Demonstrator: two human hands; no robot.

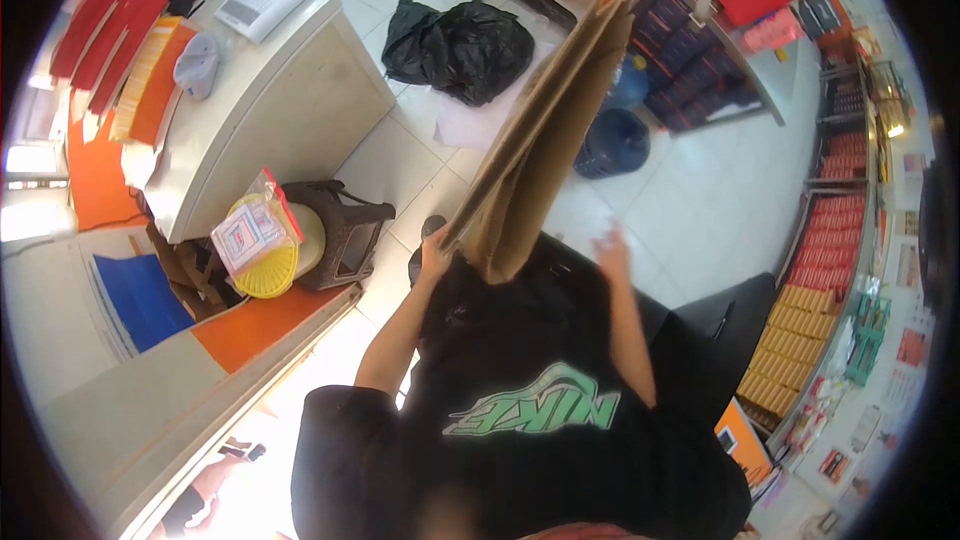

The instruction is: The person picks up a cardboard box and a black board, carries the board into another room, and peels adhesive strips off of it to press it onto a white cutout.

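My left hand (435, 252) is closed on the lower left edge of a folded sheet of brown cardboard (535, 150). The cardboard stands up in front of my body, slanting away to the upper right, with a gap showing between its folded layers. Off to the right of it, my right hand (612, 252) is raised with fingers apart, somewhat blurred, touching nothing that I can see. The cardboard's bottom end is close to my black shirt (520, 340).
Black plastic bags (460, 45) lie on the tiled floor beyond the cardboard. Large blue water bottles (612, 143) stand behind it. At left are a white desk (270, 90) and a brown stool (350, 230) beside a yellow one. Stocked shelves (825, 250) line the right side.
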